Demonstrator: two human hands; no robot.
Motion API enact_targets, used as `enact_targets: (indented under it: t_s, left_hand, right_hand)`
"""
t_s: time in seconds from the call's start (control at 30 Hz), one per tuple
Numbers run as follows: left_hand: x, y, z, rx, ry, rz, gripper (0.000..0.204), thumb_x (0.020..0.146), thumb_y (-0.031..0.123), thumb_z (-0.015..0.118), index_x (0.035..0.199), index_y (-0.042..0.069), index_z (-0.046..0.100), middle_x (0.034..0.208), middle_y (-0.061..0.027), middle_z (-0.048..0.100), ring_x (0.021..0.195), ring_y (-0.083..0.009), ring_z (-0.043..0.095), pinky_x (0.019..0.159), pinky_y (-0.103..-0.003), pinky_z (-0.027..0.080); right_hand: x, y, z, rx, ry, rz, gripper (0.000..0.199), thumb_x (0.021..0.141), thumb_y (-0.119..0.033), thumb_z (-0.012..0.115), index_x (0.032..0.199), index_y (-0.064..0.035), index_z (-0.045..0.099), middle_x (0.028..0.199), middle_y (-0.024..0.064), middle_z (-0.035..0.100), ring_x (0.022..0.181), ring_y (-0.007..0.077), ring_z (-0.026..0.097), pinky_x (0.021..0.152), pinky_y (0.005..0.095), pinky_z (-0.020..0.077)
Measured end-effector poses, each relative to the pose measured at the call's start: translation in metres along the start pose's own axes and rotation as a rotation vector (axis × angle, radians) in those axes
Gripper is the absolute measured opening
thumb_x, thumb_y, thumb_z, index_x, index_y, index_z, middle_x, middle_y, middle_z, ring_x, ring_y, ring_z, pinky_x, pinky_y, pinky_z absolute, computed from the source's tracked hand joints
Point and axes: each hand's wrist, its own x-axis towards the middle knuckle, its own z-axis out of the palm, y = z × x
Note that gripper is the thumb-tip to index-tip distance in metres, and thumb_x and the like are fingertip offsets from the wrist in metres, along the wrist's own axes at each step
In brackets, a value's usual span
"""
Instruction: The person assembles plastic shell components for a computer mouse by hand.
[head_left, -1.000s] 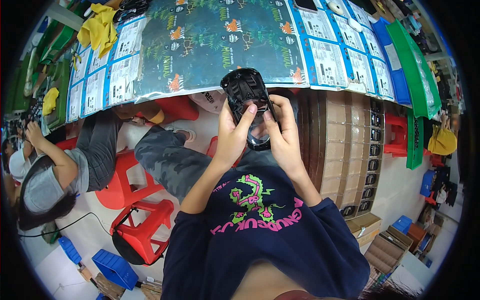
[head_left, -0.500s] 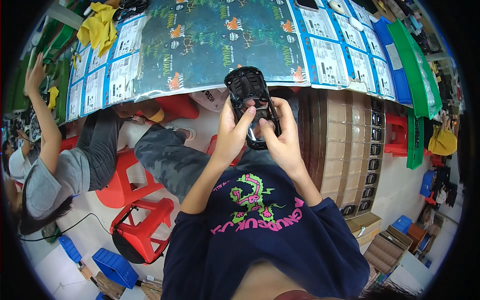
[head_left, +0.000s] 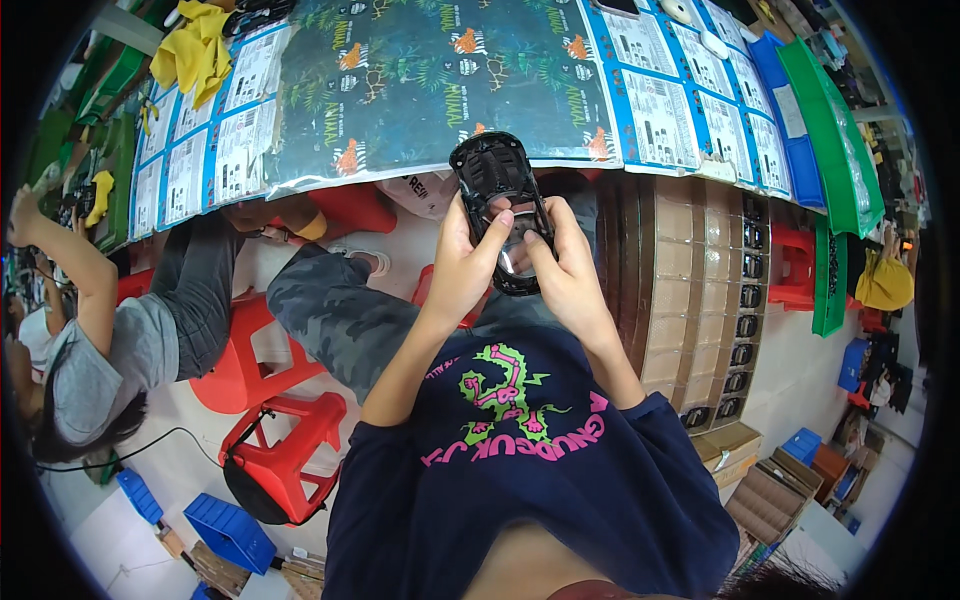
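Head view.

Black shell [head_left: 500, 205]: plastic, oval, hollow side up, held in the air in front of the chest, just off the near edge of the table [head_left: 420, 90], its far end overlapping that edge. Tilted slightly, long axis running away from the body.

Left hand [head_left: 462, 268]: closed around the shell's left flank, thumb pressed on the inner rim near the middle, fingers wrapped underneath.

Right hand [head_left: 568, 275]: closed around the shell's right flank and near end, thumb laid on the rim beside the left thumb, the two thumbs almost touching.

Table: covered by a dark printed sheet [head_left: 440, 70] with leaf pattern, bordered left and right by blue-and-white printed cards [head_left: 690, 120]. Yellow cloth [head_left: 195, 50] at the far left corner. Green bin [head_left: 835, 120] past the right edge.

Below the table edge: stacked cardboard trays [head_left: 700, 290] to the right of the hands, small dark parts lined along their right side. Red stools [head_left: 280, 450] on the floor to the left. Blue crate [head_left: 230, 530] near the lower left.

Second person [head_left: 110, 340] seated at left, grey shirt, one arm raised toward the table.
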Motion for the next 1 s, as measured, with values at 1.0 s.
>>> enact_targets:
  t_s: [1.0]
  left_hand:
    - [0.046, 0.027, -0.054, 0.511, 0.278, 0.175, 0.039, 0.081, 0.01, 0.06, 0.114, -0.005, 0.044, 0.1, -0.0074, 0.054, 0.09, -0.0143, 0.051, 0.083, -0.025, 0.039]
  right_hand:
    - [0.024, -0.037, -0.102, -0.802, 0.426, -0.571, 0.06, 0.073, -0.025, 0.065, 0.117, 0.006, 0.04, 0.111, 0.0223, 0.046, 0.1, 0.0313, 0.048, 0.081, 0.0377, 0.0426]
